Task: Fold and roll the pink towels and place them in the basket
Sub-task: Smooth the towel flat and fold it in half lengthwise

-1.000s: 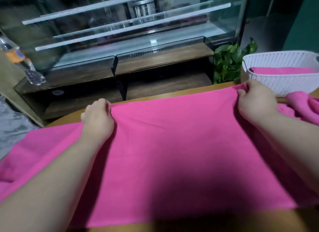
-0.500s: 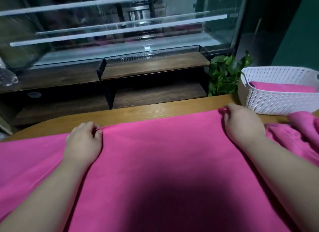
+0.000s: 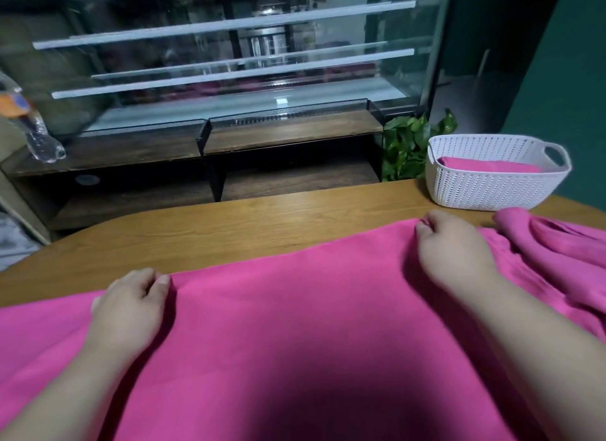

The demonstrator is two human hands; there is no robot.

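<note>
While one towel (image 3: 485, 166), seemingly rolled, lies in the far-right basket (image 3: 492, 191), both hands (image 3: 131, 306) (image 3: 455, 243) pinch an unfolded towel's (image 3: 295, 326) far edge.

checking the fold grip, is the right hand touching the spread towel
Touching. The head view shows the right hand pinching the far edge of the pink towel, fingers curled onto it.

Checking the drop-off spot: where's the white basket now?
Head view: the basket sits far right on the table, beside the green plant, beyond the right hand.
</note>
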